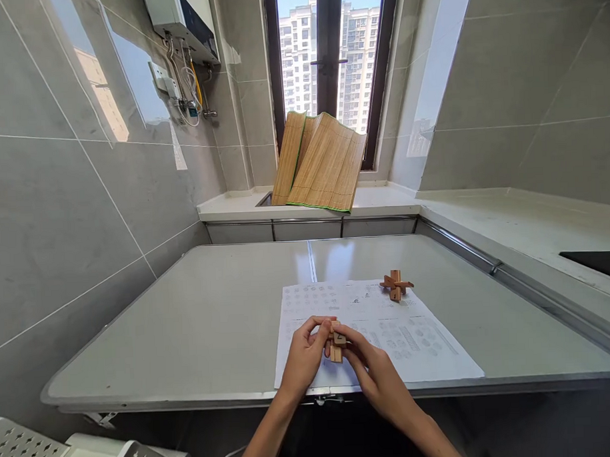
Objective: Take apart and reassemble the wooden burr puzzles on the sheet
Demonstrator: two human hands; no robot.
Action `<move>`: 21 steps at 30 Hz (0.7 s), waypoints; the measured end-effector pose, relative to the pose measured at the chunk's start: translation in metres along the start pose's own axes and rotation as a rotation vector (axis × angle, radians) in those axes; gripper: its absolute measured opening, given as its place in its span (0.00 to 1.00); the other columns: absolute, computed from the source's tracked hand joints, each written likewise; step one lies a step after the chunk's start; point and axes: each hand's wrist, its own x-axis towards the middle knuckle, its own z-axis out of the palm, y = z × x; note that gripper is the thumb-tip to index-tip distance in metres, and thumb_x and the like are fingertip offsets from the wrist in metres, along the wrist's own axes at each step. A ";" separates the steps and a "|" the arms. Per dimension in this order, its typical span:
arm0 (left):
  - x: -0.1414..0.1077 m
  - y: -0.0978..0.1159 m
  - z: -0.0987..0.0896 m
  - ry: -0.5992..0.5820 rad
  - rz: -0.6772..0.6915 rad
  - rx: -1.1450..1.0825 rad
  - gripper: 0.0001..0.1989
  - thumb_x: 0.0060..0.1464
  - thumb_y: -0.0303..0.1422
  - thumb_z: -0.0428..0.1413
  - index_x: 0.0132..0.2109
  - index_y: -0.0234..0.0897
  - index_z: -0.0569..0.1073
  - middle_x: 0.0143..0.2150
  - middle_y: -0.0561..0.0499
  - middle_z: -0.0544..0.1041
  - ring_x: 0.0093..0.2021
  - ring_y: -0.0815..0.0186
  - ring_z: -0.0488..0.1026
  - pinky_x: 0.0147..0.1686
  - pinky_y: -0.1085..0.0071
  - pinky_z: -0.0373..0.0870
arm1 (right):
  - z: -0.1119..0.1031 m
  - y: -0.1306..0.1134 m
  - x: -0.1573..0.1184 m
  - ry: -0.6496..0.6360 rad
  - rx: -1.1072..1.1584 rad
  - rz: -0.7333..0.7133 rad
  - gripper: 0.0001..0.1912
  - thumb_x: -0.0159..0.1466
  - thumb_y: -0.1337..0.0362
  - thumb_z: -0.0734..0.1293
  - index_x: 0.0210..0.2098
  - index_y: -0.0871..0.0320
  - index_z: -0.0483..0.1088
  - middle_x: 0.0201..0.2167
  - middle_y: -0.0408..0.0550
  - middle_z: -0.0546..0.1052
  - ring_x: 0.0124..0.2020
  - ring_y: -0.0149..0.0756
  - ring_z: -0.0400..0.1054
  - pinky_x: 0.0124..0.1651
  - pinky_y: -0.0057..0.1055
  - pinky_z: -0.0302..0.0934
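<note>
Small light-wood puzzle pieces (337, 353), one marked with a dark character like a 2, sit together between my hands just above the printed sheet. My left hand (305, 354) is closed on them from the left, thumb and fingers pinching. From the right, my right hand (372, 367) grips the same pieces, its fingers partly covering them. How the pieces fit together is hidden by my fingers. Beneath lies a large white paper sheet (424, 351) with rows of small diagrams. On its far right edge stands a brown wooden burr puzzle (396, 286) of crossed bars.
The pale folding table (188, 326) has a centre seam and a metal rim. Behind it, a folded bamboo mat (327, 164) leans at the window on a white counter (484, 205). A white perforated plastic item (27, 448) is at lower left.
</note>
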 end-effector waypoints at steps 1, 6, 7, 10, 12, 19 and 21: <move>-0.002 0.003 0.000 -0.024 0.005 0.012 0.23 0.62 0.51 0.53 0.49 0.36 0.77 0.23 0.57 0.68 0.28 0.67 0.67 0.37 0.69 0.69 | -0.002 -0.003 0.000 0.010 0.038 0.032 0.22 0.75 0.60 0.57 0.67 0.44 0.58 0.60 0.48 0.73 0.62 0.44 0.67 0.63 0.45 0.64; -0.010 0.014 -0.003 -0.134 0.110 0.163 0.27 0.52 0.42 0.66 0.58 0.41 0.73 0.40 0.50 0.75 0.35 0.66 0.68 0.39 0.70 0.68 | -0.011 -0.012 0.004 0.004 0.193 0.105 0.23 0.74 0.56 0.58 0.68 0.45 0.55 0.58 0.48 0.75 0.59 0.44 0.70 0.63 0.46 0.64; -0.010 0.015 -0.004 -0.130 0.138 0.212 0.28 0.50 0.39 0.68 0.57 0.42 0.74 0.40 0.51 0.75 0.35 0.67 0.67 0.39 0.70 0.68 | -0.013 -0.014 0.004 -0.012 0.188 0.105 0.24 0.74 0.56 0.58 0.68 0.45 0.55 0.58 0.48 0.75 0.60 0.44 0.70 0.63 0.46 0.64; -0.011 0.015 -0.004 -0.100 0.186 0.312 0.25 0.48 0.36 0.69 0.55 0.44 0.76 0.38 0.53 0.74 0.34 0.67 0.65 0.39 0.70 0.67 | -0.016 -0.018 0.004 -0.065 0.164 0.105 0.26 0.75 0.55 0.57 0.70 0.44 0.53 0.59 0.48 0.74 0.62 0.46 0.67 0.65 0.48 0.61; -0.011 0.014 -0.003 -0.101 0.196 0.324 0.25 0.48 0.37 0.69 0.54 0.45 0.76 0.39 0.53 0.75 0.35 0.67 0.66 0.39 0.70 0.68 | -0.018 -0.019 0.001 -0.094 0.217 0.135 0.27 0.74 0.54 0.57 0.71 0.44 0.51 0.61 0.48 0.73 0.63 0.46 0.66 0.67 0.49 0.58; -0.013 0.013 -0.005 -0.058 0.288 0.393 0.30 0.45 0.40 0.71 0.56 0.44 0.75 0.47 0.49 0.78 0.42 0.62 0.73 0.44 0.66 0.71 | -0.022 -0.021 -0.001 -0.014 0.412 0.278 0.29 0.74 0.48 0.57 0.71 0.43 0.50 0.55 0.48 0.77 0.57 0.43 0.72 0.67 0.50 0.58; -0.013 0.014 -0.006 -0.048 0.321 0.418 0.31 0.45 0.40 0.72 0.56 0.45 0.74 0.50 0.49 0.78 0.44 0.60 0.73 0.48 0.64 0.71 | -0.021 -0.022 0.003 0.047 0.356 0.263 0.26 0.74 0.47 0.57 0.68 0.46 0.57 0.49 0.49 0.80 0.52 0.44 0.75 0.62 0.48 0.64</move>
